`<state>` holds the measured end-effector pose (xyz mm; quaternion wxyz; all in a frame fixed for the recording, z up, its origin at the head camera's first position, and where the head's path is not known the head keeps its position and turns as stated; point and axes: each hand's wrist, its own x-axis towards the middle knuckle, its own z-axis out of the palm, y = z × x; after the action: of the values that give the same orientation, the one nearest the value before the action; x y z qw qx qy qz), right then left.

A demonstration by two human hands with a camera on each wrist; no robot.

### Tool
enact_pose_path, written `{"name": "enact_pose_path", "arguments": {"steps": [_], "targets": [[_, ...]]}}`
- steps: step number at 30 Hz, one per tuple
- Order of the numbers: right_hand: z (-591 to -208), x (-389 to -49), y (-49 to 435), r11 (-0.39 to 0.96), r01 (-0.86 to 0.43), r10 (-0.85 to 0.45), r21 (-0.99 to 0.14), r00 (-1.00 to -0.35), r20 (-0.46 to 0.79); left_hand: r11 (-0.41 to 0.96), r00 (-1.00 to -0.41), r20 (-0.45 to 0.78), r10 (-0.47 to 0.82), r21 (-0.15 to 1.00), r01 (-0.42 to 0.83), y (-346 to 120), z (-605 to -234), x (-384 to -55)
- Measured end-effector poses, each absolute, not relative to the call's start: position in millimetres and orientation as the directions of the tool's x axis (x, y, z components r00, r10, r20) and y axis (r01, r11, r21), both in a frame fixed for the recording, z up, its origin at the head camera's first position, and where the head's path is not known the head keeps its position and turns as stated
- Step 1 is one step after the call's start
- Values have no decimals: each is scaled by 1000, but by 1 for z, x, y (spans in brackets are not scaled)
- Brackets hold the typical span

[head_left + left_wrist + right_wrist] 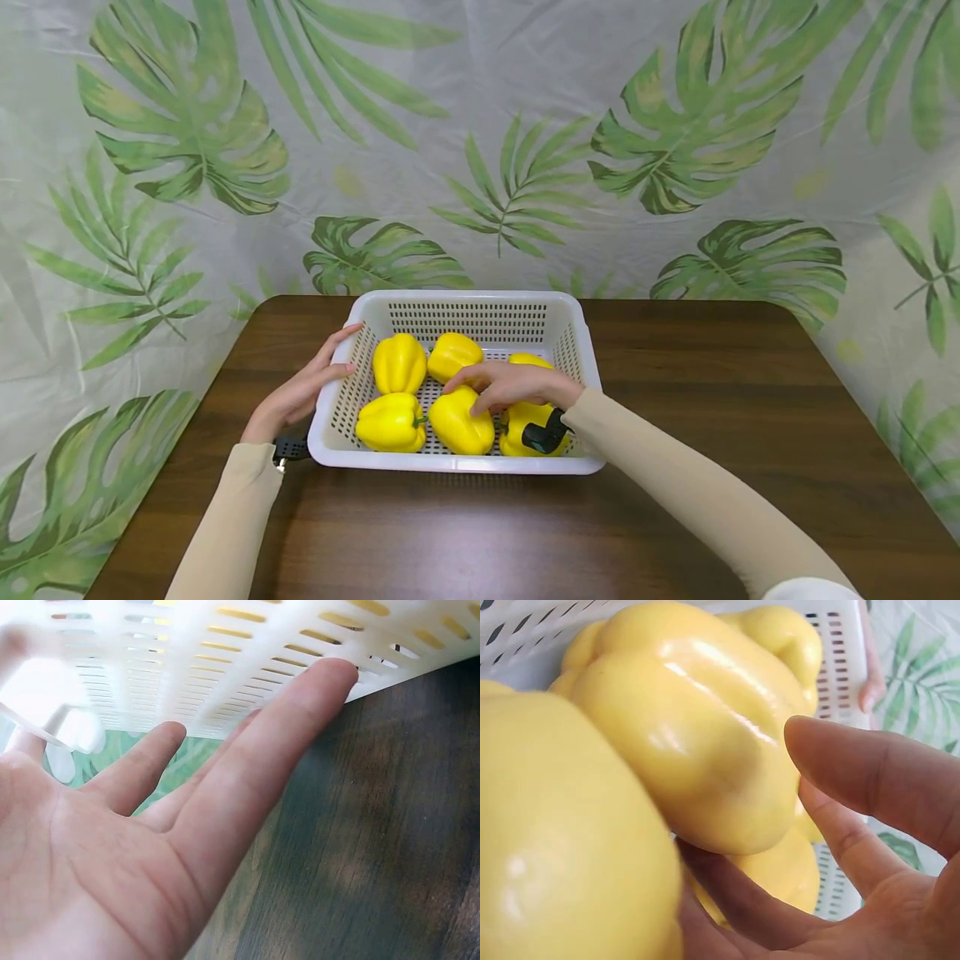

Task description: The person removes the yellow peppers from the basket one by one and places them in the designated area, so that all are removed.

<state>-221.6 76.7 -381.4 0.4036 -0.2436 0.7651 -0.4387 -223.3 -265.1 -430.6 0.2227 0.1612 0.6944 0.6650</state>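
Several yellow bell peppers lie in a white slotted plastic basket (450,463). My right hand (517,383) reaches in over the basket's right side. Its bent fingers and thumb hold the front middle bell pepper (459,425). The right wrist view shows that bell pepper (690,735) with the thumb (862,765) at its edge and a finger (750,896) passing below it. My left hand (300,393) rests at the basket's left side, its thumb on the rim. In the left wrist view, straight, spread fingers (240,780) lie against the slotted outer wall.
A bell pepper (400,363) lies at the basket's back left, another (454,357) at back middle, one (392,423) at front left. Right-hand peppers are partly covered by the right hand and its wrist camera (544,433). Behind the brown wooden table (712,400) hangs a leaf-print cloth (517,92).
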Motion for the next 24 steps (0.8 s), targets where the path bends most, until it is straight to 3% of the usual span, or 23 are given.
{"name": "enact_pose_path", "arguments": {"steps": [14, 24], "targets": [[-384, -221, 76, 485, -22, -721, -874, -576, -386, 76, -857, -93, 507, 995, -63, -265, -432, -223], [-376, -222, 88, 430, 20, -692, -903, -635, -343, 87, -864, -92, 495, 995, -56, -264, -433, -222]]}}
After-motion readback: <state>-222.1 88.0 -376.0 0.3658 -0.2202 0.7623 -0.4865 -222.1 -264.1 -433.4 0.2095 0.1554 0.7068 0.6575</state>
